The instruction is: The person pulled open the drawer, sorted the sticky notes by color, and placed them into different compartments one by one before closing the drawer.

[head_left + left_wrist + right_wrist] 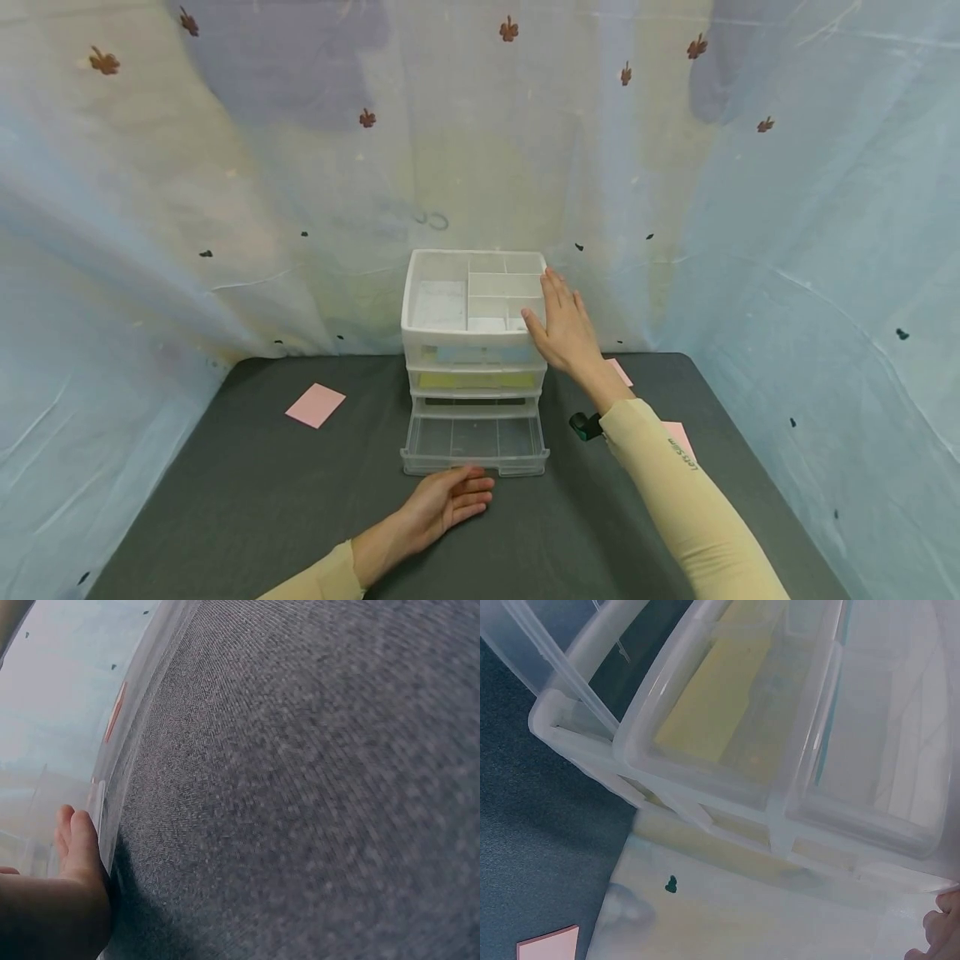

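A white plastic drawer unit (474, 332) stands on the dark table, its top tray split into compartments. The lowest clear drawer (474, 450) is pulled out and holds nothing visible. My left hand (438, 507) is right at that drawer's front, fingers loosely extended to the right, thumb by the lower edge. In the left wrist view the same hand (79, 862) appears low at the left, beside clear plastic. My right hand (566, 329) rests with straight fingers along the unit's upper right side. Something yellow (712, 697) shows through the closed middle drawer; the top drawer is closed too.
A pink paper square (316, 406) lies left of the unit. Two more lie at the right, partly behind the right arm: one pink square (621, 372) farther back, another pink square (679, 439) nearer. A patterned curtain (480, 167) hangs behind and on both sides.
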A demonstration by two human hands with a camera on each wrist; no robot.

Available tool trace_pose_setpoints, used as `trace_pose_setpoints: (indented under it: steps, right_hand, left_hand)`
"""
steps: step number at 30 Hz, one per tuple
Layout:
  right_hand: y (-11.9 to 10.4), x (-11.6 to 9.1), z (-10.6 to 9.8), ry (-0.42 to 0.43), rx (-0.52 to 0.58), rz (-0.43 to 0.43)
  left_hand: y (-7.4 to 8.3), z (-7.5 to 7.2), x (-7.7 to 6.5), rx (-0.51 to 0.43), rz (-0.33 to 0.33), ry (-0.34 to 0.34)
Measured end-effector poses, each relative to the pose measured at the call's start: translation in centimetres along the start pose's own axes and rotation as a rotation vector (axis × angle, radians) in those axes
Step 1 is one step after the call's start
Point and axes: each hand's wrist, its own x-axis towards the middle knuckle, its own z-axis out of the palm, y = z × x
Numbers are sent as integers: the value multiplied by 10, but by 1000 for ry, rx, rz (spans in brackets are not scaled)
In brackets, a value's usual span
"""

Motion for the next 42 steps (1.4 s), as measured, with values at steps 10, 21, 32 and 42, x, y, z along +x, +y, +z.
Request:
trace_pose_setpoints:
  steps: [10,21,32,42]
  right_hand:
    - [-1,0,0,-4,6,3]
    - [0,0,-1,-2,-1,-1]
    - [-1,-1,-1,0,12,-3]
    - [0,-1,1,5,7,-1]
  left_hand:
    - [7,0,-12,65,-13,-44]
    - [21,3,-25,291,86,-72]
    - [52,-5,-31,487,278,39]
    - [81,-29,-30,472,419,166]
